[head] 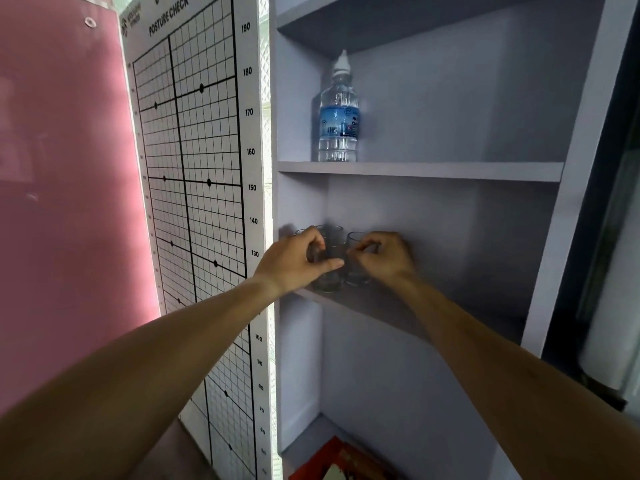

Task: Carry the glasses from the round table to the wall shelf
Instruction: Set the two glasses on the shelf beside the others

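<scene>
Now, left hand: the left hand (298,261) reaches up from 7 o'clock with the forearm straight, fingers curled and thumb pressed round a small clear glass (327,271), clamped on it at the shelf's front edge.
Right hand: the right hand (384,258) comes in from 5 o'clock, wrist bent slightly, thumb and forefinger pinched on the rim of a second glass (355,261), the other fingers folded behind it.
Glasses: both are short, clear, round tumblers with thick bases, standing upright just beside each other on the middle board; at least one more glass (332,232) shows behind them at 12 o'clock, its outline faint.
Wall shelf: the wall shelf (450,171) is smooth, matte, pale grey-lilac board with square compartments.
Bottle: a clear plastic water bottle (338,116) with a blue label and white cap stands on the board above, at 12 o'clock from the hands.
Chart: a white gridded posture chart (194,168) with printed height numbers hangs at 9 o'clock of the shelf.
Wall: a smooth pink panel (62,168) lies further toward 9 o'clock.
</scene>
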A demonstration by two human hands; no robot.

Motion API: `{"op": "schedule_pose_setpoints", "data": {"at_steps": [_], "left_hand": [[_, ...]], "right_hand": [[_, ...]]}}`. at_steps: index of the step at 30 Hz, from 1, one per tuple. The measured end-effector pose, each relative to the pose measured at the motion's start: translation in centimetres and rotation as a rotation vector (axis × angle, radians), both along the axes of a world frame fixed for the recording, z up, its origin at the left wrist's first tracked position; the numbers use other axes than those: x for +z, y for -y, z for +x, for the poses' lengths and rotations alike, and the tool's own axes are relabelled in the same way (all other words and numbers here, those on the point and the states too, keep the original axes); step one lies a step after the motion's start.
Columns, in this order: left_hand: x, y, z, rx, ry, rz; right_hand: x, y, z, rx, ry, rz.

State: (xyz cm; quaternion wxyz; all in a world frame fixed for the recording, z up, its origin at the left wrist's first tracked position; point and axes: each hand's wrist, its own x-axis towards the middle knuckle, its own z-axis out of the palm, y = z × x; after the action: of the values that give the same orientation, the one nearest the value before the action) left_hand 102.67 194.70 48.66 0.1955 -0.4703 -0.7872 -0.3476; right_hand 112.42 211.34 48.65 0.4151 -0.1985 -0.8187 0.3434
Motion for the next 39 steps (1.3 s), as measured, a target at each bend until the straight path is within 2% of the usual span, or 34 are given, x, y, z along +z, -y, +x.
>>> {"op": "schedule_pose_setpoints", "data": {"at_steps": [5,12,35,39], "left_hand": [[0.0,0.1,-0.1,0.08,-0.068,-0.002],[-0.4,0.0,0.0,0.115,-0.002,0.004],[-2.0,-1.9,0.2,0.154,-0.01,0.109],[-2.0,-1.6,0.6,0.154,0.004,0.105]], "right_hand": [[-0.1,0.0,-0.5,-0.005,-0.05,0.014],[-0.1,0.0,-1.0,-0.007,-0.004,-0.041],[-0.8,-0.6,-0.9,-0.069,0.007,-0.066],[-0.6,0.1,-0.4,-0.073,-0.048,-0.003]]}}
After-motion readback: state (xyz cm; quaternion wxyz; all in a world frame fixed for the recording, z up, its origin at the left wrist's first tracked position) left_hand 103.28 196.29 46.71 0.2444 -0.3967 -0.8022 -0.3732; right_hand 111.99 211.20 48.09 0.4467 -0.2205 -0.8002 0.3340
